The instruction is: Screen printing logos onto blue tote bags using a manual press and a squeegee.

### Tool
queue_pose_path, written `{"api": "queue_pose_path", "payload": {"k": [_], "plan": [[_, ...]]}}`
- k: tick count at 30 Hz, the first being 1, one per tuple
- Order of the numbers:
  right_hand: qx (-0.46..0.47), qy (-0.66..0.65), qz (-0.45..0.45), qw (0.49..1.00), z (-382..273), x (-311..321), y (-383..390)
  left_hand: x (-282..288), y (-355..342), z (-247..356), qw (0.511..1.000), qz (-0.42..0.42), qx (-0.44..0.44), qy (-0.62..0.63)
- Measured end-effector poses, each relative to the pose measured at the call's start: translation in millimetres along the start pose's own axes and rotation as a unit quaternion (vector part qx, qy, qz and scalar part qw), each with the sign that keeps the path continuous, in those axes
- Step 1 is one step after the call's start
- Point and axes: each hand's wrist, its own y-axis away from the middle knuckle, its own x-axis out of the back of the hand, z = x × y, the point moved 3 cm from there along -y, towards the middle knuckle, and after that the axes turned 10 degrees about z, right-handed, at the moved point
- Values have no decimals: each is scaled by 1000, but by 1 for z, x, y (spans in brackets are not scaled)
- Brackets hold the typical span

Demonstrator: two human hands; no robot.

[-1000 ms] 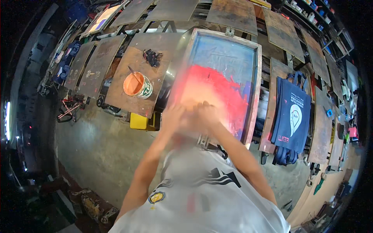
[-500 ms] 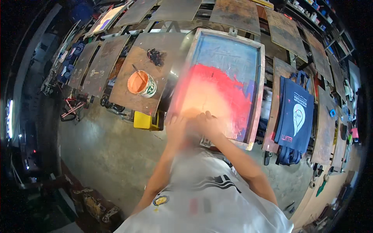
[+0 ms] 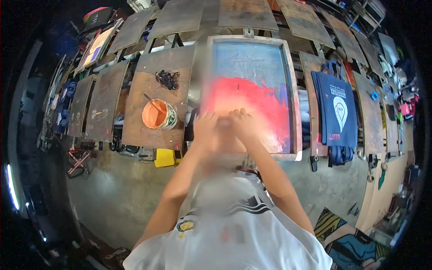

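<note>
In front of me lies a wooden-framed printing screen [image 3: 294, 112] with a bluish mesh. Red ink [image 3: 238, 87] covers its middle, fading to pale orange near my hands. My left hand [image 3: 205, 128] and my right hand [image 3: 243, 126] are side by side over the near part of the screen, fingers curled on a squeegee [image 3: 223, 121]. Only a blurred brownish bit of it shows between them; its blade is hidden. To the left, a white tub [image 3: 170, 118] of orange ink stands on a board with a stick [image 3: 152, 101] leaning in it.
A dark, ink-stained clump [image 3: 167, 80] lies beyond the tub on the wooden board [image 3: 135, 112]. Dark blue printed bags [image 3: 335, 108] rest on a board to the right. More boards [image 3: 247, 15] line the far side. A yellow container [image 3: 165, 158] sits below the left board.
My view has turned slightly, so the screen and boards sit straighter and farther left. Both hands stay on the squeegee, now higher in the picture.
</note>
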Motion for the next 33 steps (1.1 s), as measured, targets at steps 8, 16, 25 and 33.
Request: {"api": "queue_pose_path", "payload": {"k": [8, 16, 25, 33], "plan": [[-25, 16, -12, 999, -32, 9, 54, 29, 43, 6, 991, -129, 3, 24], [-61, 5, -36, 997, -58, 28, 52, 42, 61, -15, 973, -46, -93, 204], [-156, 89, 75, 981, -68, 5, 34, 2, 14, -61, 964, -121, -140, 191], [-142, 24, -103, 984, -84, 36, 64, 60, 66, -28, 961, -49, -110, 249]]}}
